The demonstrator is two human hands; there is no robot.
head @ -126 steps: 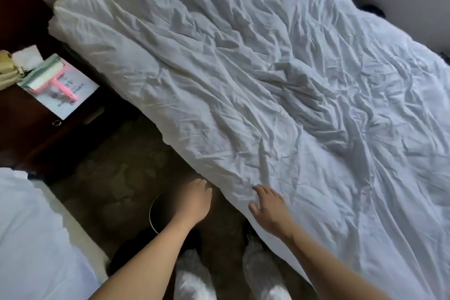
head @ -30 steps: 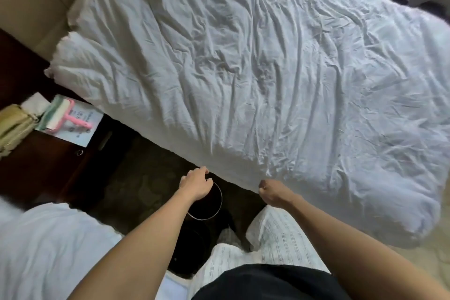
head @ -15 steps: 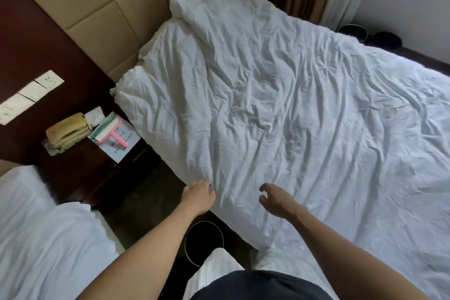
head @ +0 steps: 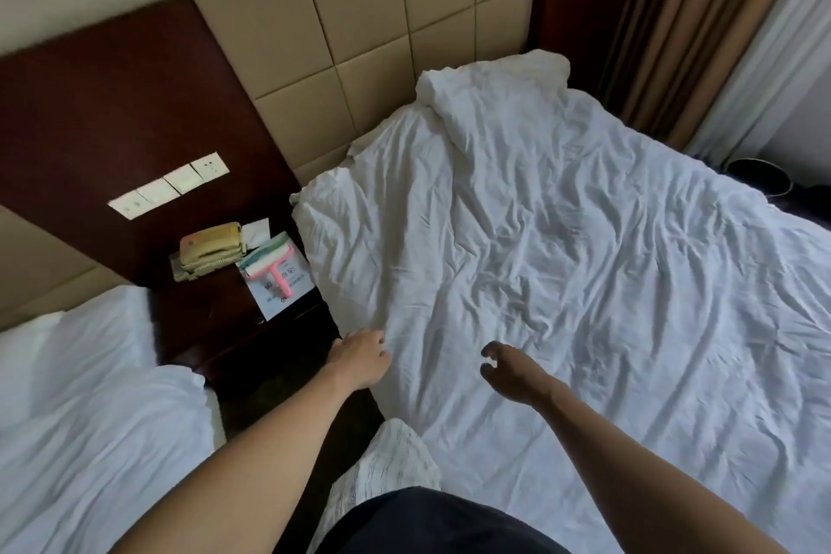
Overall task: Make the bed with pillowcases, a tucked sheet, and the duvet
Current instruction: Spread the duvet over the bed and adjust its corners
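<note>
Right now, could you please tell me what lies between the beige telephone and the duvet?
Between telephone and duvet, the head view shows a pink lint roller lying on a white card.

Both arms reach forward, left hand [head: 359,355] palm-down, right hand [head: 512,378] with fingers loosely curled

Losing the duvet [head: 584,261] past the right and bottom edges, the neighbouring bed [head: 90,418] past the left. Hiding the bin [head: 760,175] partly behind the duvet. Showing print on the card [head: 274,306] too small for reading. Leaving unclear any grip of the left hand [head: 359,355] on the duvet's edge.
</note>
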